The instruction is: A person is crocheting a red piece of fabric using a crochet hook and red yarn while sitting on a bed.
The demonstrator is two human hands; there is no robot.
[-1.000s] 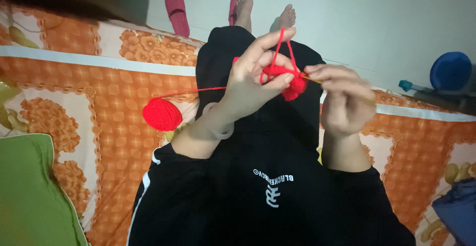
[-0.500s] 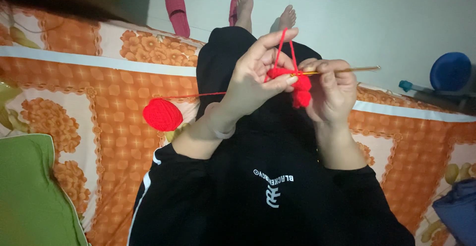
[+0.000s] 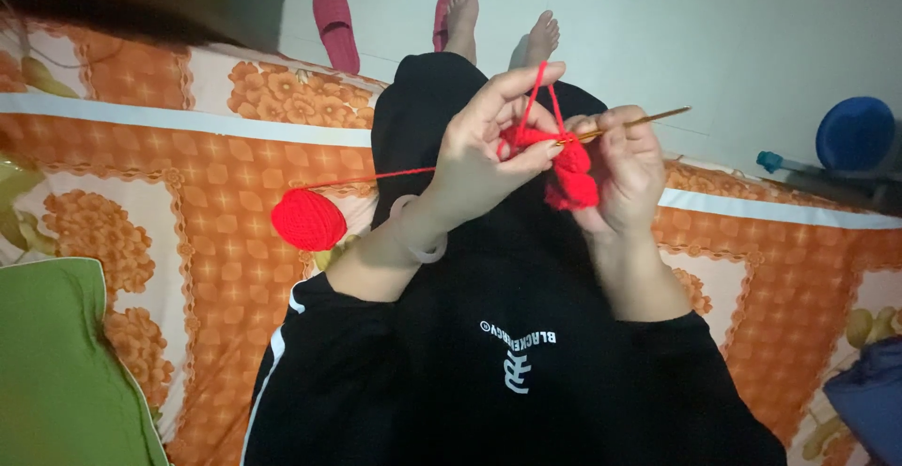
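My left hand [image 3: 484,151] pinches a small red crochet piece [image 3: 568,175], and a strand of red yarn runs over its raised index finger. My right hand [image 3: 625,170] grips a thin golden crochet hook [image 3: 639,120] whose handle points up and to the right, the hook end sitting in the red work between both hands. A strand leads left from my left hand to a red yarn ball [image 3: 308,219] lying on the orange patterned bedspread [image 3: 188,194]. Both hands are held above my lap in black clothing.
My bare feet [image 3: 503,24] rest on the pale floor beyond my knees, beside a pair of pink slippers [image 3: 335,24]. A green cushion [image 3: 56,372] lies at the lower left. A blue round object [image 3: 853,132] stands at the far right.
My right hand has shifted closer to the left, and the hook's handle now sticks out to the upper right. The yarn ball has stayed where it was.
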